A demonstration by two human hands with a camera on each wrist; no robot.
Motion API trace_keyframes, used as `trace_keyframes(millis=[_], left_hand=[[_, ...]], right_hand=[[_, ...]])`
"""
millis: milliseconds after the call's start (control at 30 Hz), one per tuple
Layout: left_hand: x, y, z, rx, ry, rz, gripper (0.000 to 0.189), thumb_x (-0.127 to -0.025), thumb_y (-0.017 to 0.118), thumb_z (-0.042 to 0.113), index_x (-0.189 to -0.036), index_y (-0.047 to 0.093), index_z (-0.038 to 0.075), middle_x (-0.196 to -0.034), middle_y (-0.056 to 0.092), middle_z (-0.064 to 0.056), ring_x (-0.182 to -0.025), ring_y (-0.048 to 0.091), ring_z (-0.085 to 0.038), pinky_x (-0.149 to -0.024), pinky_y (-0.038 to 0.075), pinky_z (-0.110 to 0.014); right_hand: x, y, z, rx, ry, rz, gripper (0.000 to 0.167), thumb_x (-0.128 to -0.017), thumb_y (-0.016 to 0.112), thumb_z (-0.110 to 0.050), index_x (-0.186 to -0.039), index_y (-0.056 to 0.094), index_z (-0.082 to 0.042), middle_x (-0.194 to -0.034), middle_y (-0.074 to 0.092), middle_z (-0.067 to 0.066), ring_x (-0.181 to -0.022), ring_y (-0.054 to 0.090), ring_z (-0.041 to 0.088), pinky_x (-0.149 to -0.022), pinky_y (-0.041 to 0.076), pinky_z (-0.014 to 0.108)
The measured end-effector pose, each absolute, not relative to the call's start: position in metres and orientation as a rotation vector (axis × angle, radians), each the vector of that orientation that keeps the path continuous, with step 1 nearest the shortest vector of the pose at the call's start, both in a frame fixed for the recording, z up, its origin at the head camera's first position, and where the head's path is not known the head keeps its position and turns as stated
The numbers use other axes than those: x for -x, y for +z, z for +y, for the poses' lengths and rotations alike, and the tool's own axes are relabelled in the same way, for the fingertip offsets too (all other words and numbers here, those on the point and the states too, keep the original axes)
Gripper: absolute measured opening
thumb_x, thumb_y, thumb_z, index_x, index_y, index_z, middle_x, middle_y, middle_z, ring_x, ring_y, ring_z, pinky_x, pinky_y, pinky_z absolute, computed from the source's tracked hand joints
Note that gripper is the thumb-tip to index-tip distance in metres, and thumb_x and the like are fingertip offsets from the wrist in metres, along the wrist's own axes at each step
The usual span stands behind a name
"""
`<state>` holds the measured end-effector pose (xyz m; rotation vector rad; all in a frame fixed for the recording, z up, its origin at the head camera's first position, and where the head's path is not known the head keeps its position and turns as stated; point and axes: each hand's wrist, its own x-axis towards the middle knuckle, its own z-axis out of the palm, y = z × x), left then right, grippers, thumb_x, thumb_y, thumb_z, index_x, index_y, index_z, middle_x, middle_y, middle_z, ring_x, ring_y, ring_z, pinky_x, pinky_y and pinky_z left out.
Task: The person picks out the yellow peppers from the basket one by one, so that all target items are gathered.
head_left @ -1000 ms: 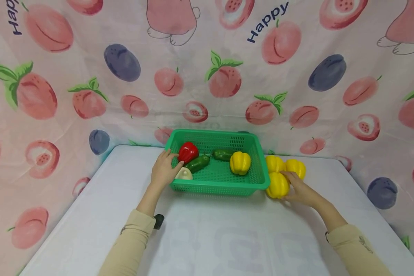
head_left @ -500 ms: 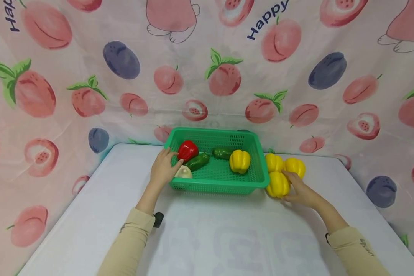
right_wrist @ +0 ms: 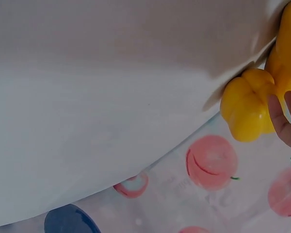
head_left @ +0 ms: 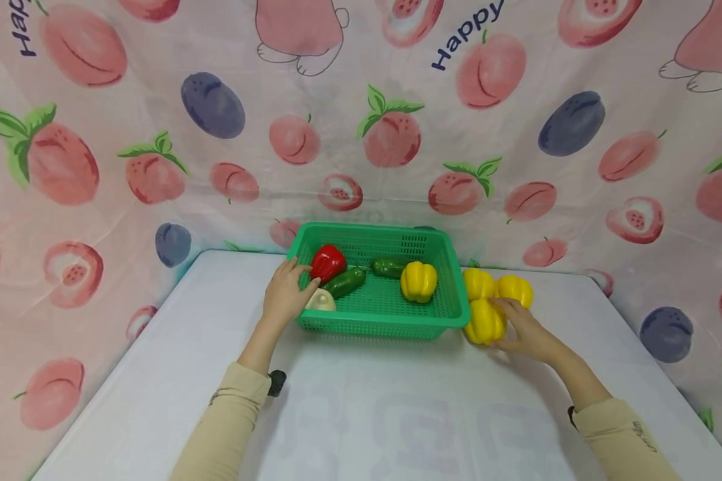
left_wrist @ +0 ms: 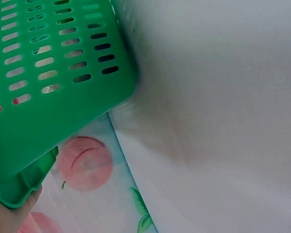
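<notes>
Okay, so your right hand [head_left: 525,334] has a fairly wide hold on the front yellow bell pepper [head_left: 484,324], fingers up over its far right side and thumb low on the near side. That pepper is left of your palm, out in front of the fingertips and just beside the right end of the green perforated basket [head_left: 379,321]; can't tell if it's touching the white table [head_left: 373,407]. Two more yellow bell peppers [head_left: 515,290] sit right behind it, near your fingers. Your left hand [head_left: 285,294] grips the basket's left rim, fingers curled over and thumb poking inside, close to the red bell pepper [head_left: 328,264]. Also in there: two cucumbers [head_left: 345,283], a cream-coloured rounded vegetable [head_left: 321,300] at the near left corner and another yellow bell pepper [head_left: 419,282] toward the right
</notes>
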<state>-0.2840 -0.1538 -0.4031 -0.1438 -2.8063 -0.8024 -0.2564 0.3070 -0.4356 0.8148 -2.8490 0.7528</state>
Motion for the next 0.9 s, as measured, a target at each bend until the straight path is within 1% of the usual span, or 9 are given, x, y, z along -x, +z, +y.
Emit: trace_keyframes(millis=[200,533,767,900], left_hand=[[0.284,-0.403,-0.154,0.142,-0.803,-2.812,0.049,-0.095,0.051,0.038,-0.129,0.055,0.003,-0.149,0.034,-0.022,-0.141,0.023,-0.039,-0.111,0.027,-0.058],[0.284,-0.404,-0.154,0.139,-0.817,-2.802,0.048,-0.095,0.051,0.038,-0.129,0.055,0.004,-0.149,0.034,-0.022,-0.141,0.024,-0.039,-0.110,0.028,-0.059],[0.284,-0.404,-0.153,0.136,-0.812,-2.803,0.048,-0.095,0.051,0.037,-0.129,0.055,0.003,-0.149,0.034,-0.022,-0.141,0.024,-0.039,-0.110,0.028,-0.059],[0.284,-0.403,-0.154,0.133,-0.819,-2.804,0.048,-0.095,0.052,0.037,-0.129,0.055,0.003,-0.149,0.033,-0.022,-0.141,0.024,-0.039,-0.110,0.028,-0.059]], right_hand=[[0.255,-0.432,0.304,-0.798,0.707,-2.837,0.075,-0.076,0.077,-0.016,-0.135,0.037,0.005,-0.130,0.042,0.030,-0.118,0.040,0.048,-0.097,0.033,0.068],[0.253,-0.429,0.297,-0.800,0.656,-2.787,0.070,-0.075,0.077,-0.012,-0.132,0.041,0.004,-0.129,0.046,0.028,-0.118,0.041,0.048,-0.097,0.033,0.067],[0.253,-0.427,0.287,-0.733,0.617,-2.694,0.057,-0.077,0.074,-0.005,-0.127,0.048,0.004,-0.122,0.053,0.025,-0.112,0.048,0.044,-0.096,0.038,0.063],[0.250,-0.426,0.279,-0.665,0.652,-2.679,0.051,-0.078,0.072,-0.004,-0.124,0.051,0.002,-0.121,0.056,0.023,-0.112,0.049,0.042,-0.096,0.039,0.062]])
